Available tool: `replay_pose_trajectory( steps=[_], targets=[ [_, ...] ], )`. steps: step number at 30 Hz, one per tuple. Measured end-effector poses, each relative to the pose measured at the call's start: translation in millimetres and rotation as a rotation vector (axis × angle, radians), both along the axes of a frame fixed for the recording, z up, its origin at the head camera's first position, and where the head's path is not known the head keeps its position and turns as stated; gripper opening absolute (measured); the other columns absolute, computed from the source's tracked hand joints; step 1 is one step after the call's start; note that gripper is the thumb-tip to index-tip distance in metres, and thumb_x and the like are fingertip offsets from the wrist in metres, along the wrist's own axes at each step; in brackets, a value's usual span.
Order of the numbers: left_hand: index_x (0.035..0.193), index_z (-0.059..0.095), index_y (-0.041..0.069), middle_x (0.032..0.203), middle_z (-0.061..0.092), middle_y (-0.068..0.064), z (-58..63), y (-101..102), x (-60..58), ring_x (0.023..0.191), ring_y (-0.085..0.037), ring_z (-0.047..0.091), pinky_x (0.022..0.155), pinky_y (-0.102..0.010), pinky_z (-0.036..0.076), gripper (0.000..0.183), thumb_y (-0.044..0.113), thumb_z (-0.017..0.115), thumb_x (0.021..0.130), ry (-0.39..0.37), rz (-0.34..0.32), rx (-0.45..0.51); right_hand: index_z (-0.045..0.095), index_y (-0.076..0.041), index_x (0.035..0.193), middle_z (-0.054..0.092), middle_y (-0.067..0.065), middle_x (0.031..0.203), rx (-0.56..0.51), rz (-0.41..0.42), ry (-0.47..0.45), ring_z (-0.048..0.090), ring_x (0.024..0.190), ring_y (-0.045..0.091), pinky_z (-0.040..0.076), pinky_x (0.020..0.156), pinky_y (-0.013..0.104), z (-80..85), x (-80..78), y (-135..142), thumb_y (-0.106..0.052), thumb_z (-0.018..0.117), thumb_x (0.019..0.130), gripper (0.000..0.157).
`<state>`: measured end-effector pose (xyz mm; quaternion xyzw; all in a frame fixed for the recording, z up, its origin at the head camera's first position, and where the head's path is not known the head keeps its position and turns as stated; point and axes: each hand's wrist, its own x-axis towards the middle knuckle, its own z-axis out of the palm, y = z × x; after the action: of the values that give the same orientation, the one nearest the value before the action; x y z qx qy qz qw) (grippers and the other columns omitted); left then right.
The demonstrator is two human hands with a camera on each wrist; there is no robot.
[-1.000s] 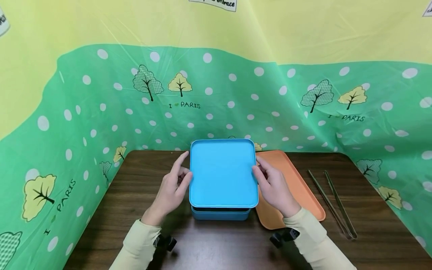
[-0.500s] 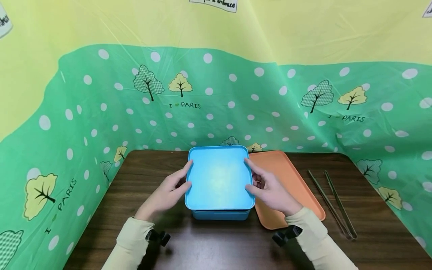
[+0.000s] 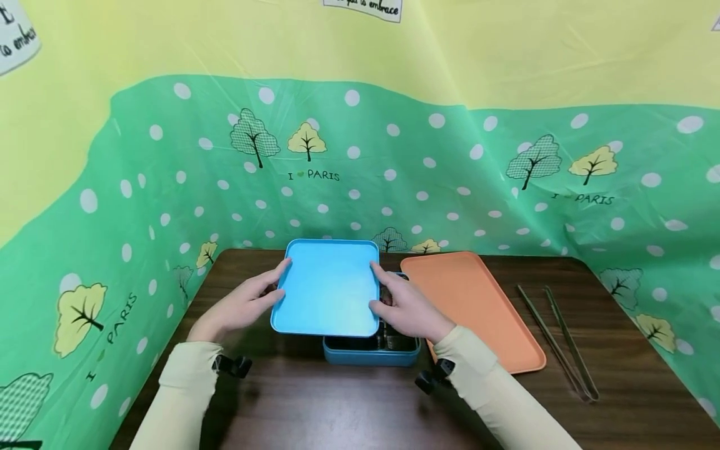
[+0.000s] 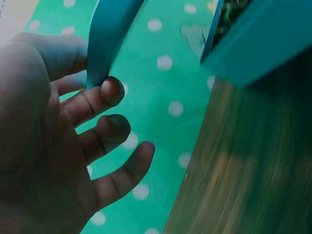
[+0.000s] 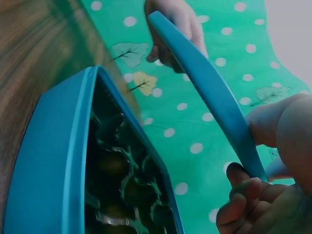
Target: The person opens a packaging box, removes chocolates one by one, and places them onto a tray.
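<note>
A flat blue lid (image 3: 329, 287) is held level above the table between both hands. The left hand (image 3: 244, 303) grips its left edge, thumb and index finger on top and the other fingers below. On the opposite edge, the right hand (image 3: 407, 306) pinches the lid the same way. Below and to the right stands a blue box (image 3: 371, 357), partly covered from sight by the lid. Inside it, the right wrist view shows a dark insert (image 5: 129, 161) with rounded compartments that hold roundish brown things, too dim to identify.
An orange tray (image 3: 484, 306) lies right of the box on the dark wooden table (image 3: 315, 400). Metal tongs (image 3: 562, 350) lie farther right. A green and yellow patterned cloth (image 3: 360, 169) hangs behind and at both sides.
Both hands have closed on the lid's edges and lifted it off the box, carrying it to the left. The right side of the box's inside now shows.
</note>
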<state>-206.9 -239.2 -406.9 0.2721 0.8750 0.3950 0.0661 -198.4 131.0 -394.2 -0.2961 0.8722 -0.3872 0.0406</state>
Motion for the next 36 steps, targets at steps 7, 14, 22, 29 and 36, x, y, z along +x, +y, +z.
replay_pose_trajectory(
  steps=[7, 14, 22, 29, 36],
  targets=[
    [0.170, 0.012, 0.011, 0.175, 0.014, -0.017, -3.5, -28, -0.8, 0.159, -0.042, 0.018, 0.123, -0.059, 0.026, 0.062, 0.024, 0.041, 0.116, -0.046, 0.059, -0.077, 0.025, 0.001, 0.165, 0.061, 0.002, 0.092, 0.066, 0.022, 0.024, 0.051, 0.059, 0.009, 0.044, 0.061, 0.028, -7.8, -16.1, -35, -0.014, 0.060, 0.102, 0.073],
    [0.169, 0.013, 0.010, 0.173, 0.015, -0.023, -8.8, -51, 2.4, 0.158, -0.048, 0.016, 0.121, -0.066, 0.024, 0.061, 0.021, 0.040, 0.116, -0.090, 0.138, -0.135, 0.028, 0.008, 0.161, 0.050, -0.004, 0.064, 0.066, 0.073, -0.018, 0.040, 0.050, 0.009, 0.036, 0.055, 0.027, -16.8, -24.4, -69, -0.010, 0.055, 0.100, 0.069],
    [0.167, 0.019, 0.001, 0.168, 0.022, -0.033, -15.9, -69, 6.4, 0.153, -0.055, 0.023, 0.119, -0.068, 0.027, 0.058, 0.011, 0.040, 0.113, -0.064, 0.201, -0.248, 0.026, 0.010, 0.161, 0.037, -0.008, 0.052, 0.129, 0.121, -0.065, 0.027, 0.041, 0.009, 0.030, 0.050, 0.026, -20.6, -22.0, -104, -0.009, 0.050, 0.103, 0.065],
    [0.164, 0.026, -0.003, 0.163, 0.032, -0.035, -28.7, -78, 7.9, 0.149, -0.054, 0.032, 0.118, -0.066, 0.031, 0.056, 0.010, 0.041, 0.112, -0.004, 0.241, -0.377, 0.048, 0.011, 0.147, 0.038, -0.002, 0.064, 0.214, 0.085, -0.085, 0.028, 0.044, 0.012, 0.033, 0.052, 0.029, -21.2, -21.5, -132, -0.007, 0.051, 0.104, 0.047],
    [0.162, 0.028, -0.006, 0.160, 0.037, -0.035, -45.0, -83, 8.7, 0.148, -0.053, 0.036, 0.118, -0.064, 0.033, 0.056, 0.010, 0.041, 0.110, -0.005, 0.256, -0.479, 0.062, -0.005, 0.090, 0.040, 0.001, 0.066, 0.371, 0.026, -0.084, 0.031, 0.050, 0.014, 0.034, 0.051, 0.030, -24.3, -18.3, -153, -0.006, 0.054, 0.106, 0.017]
  ],
)
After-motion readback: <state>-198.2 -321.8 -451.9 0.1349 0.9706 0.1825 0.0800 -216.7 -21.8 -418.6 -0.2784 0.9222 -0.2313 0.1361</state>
